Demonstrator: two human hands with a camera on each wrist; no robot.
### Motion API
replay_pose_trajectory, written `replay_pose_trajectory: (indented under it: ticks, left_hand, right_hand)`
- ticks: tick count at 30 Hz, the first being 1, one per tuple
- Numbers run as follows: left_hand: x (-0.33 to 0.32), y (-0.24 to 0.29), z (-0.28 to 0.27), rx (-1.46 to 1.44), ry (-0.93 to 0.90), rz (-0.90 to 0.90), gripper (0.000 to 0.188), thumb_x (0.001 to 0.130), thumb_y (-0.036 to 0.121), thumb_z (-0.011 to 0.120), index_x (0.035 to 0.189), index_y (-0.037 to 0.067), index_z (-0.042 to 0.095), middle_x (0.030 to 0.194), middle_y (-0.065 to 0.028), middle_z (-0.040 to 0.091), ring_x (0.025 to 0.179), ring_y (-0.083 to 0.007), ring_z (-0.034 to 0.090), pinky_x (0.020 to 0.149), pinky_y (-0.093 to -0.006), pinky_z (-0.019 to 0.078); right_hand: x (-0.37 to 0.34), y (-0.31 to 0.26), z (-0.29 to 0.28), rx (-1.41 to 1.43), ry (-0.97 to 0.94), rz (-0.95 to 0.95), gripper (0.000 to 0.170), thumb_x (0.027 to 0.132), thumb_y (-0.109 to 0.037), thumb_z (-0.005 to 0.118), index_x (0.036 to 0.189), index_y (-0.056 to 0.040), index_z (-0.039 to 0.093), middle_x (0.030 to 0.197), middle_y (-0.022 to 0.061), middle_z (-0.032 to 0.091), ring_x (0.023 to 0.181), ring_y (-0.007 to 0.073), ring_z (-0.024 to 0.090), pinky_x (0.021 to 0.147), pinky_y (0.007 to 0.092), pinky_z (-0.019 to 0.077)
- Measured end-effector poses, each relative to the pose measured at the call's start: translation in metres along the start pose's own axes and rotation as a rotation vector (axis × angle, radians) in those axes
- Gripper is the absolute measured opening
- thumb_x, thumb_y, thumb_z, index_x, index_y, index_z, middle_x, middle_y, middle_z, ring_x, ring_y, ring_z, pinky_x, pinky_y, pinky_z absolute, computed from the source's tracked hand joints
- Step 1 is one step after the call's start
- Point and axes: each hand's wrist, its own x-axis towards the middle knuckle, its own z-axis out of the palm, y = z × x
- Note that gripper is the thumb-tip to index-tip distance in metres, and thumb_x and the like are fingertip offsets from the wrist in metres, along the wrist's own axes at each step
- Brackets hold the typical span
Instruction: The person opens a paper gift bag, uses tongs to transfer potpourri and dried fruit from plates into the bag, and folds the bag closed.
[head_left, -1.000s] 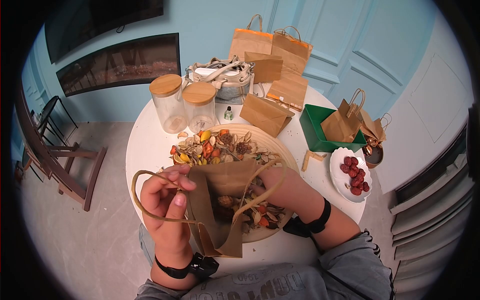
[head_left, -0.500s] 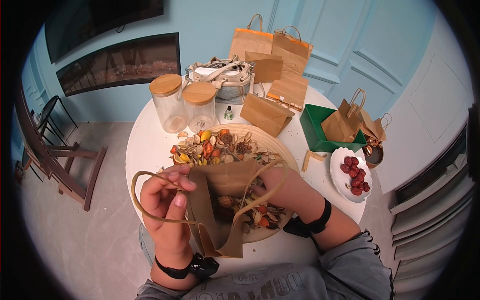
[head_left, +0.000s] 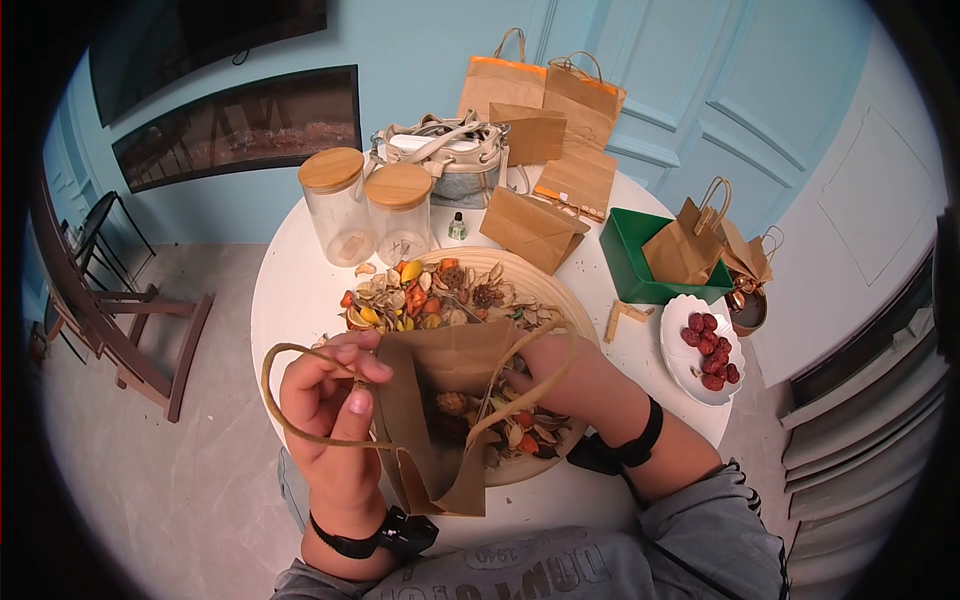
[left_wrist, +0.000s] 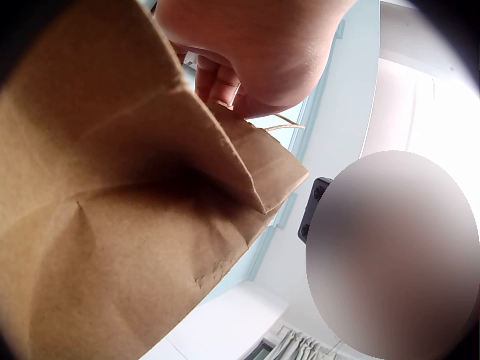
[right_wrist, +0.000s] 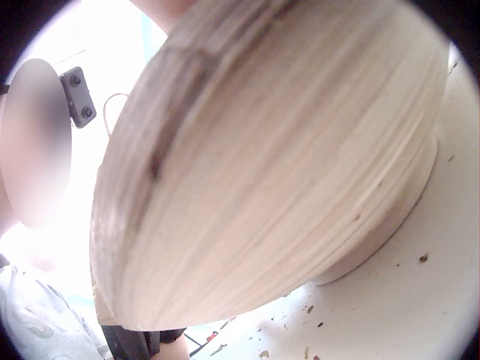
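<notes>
In the head view my left hand (head_left: 335, 410) pinches the upper left edge of an open brown paper bag (head_left: 455, 350), by one of its looped handles (head_left: 275, 400). The bag leans over the near part of a wide wooden bowl (head_left: 570, 310) of dried petals and cones (head_left: 415, 295). My right hand (head_left: 550, 365) is at the bag's right side, its fingers mostly hidden behind the handle and among the petals. The left wrist view has the bag (left_wrist: 112, 247) close up below the hand (left_wrist: 251, 45). The bowl's outer side (right_wrist: 277, 172) fills the right wrist view.
Two lidded jars (head_left: 335, 210), a small bottle (head_left: 457, 227) and a handbag (head_left: 440, 165) stand behind the bowl. Several paper bags (head_left: 530, 230) are at the back. To the right are a green bin (head_left: 625, 250) and a white dish (head_left: 680, 365) of red dates (head_left: 710, 350).
</notes>
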Motion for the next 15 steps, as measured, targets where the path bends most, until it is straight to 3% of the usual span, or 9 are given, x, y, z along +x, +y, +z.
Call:
replay_pose_trajectory:
  ticks: [15]
  left_hand:
    - [0.0001,-0.0004,-0.0001,0.003,-0.003,0.005,0.029,0.086,0.005,0.056,0.114,0.002,0.051,0.098,-0.0146,0.061,0.105,-0.0239,0.055,0.101,-0.0438,0.0362]
  right_hand:
    - [-0.0007,-0.0008,-0.0008,0.01,-0.003,0.003,0.034,0.085,-0.033,0.061,0.094,-0.0001,0.056,0.074,0.0185,0.065,0.072,0.0377,0.064,0.066,0.0463,0.0504]
